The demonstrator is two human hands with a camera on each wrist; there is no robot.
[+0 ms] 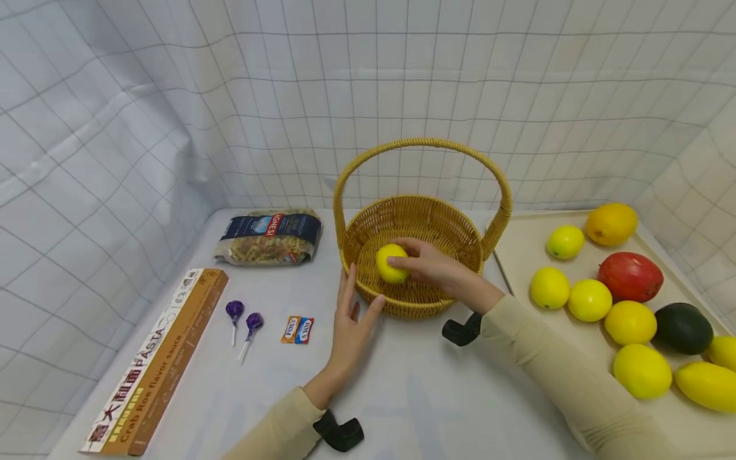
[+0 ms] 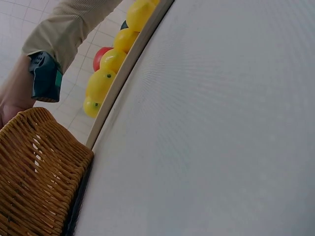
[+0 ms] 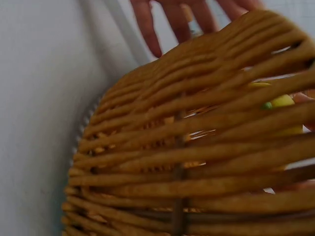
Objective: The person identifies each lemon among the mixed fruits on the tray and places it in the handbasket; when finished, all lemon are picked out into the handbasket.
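Observation:
A yellow lemon (image 1: 389, 265) is held in my right hand (image 1: 430, 267), thumb and fingers around it, inside a woven wicker basket (image 1: 422, 309) with a tall arched handle. My left hand (image 1: 348, 338) is at the basket's front left rim, fingers extended and thumb spread along the edge. In the left wrist view the basket's side (image 2: 42, 167) fills the lower left corner. Through the slats in the right wrist view, part of the lemon (image 3: 282, 102) shows, and the left fingers (image 3: 175, 22) reach over the rim.
On the right, a cream tray (image 1: 520, 249) bears several lemons, a red mango (image 1: 630, 276) and a dark green avocado (image 1: 683, 328). To the left lie a pasta bag (image 1: 270, 237), a long pasta box (image 1: 163, 358), two purple lollipops (image 1: 253, 324) and small candy packets (image 1: 298, 329).

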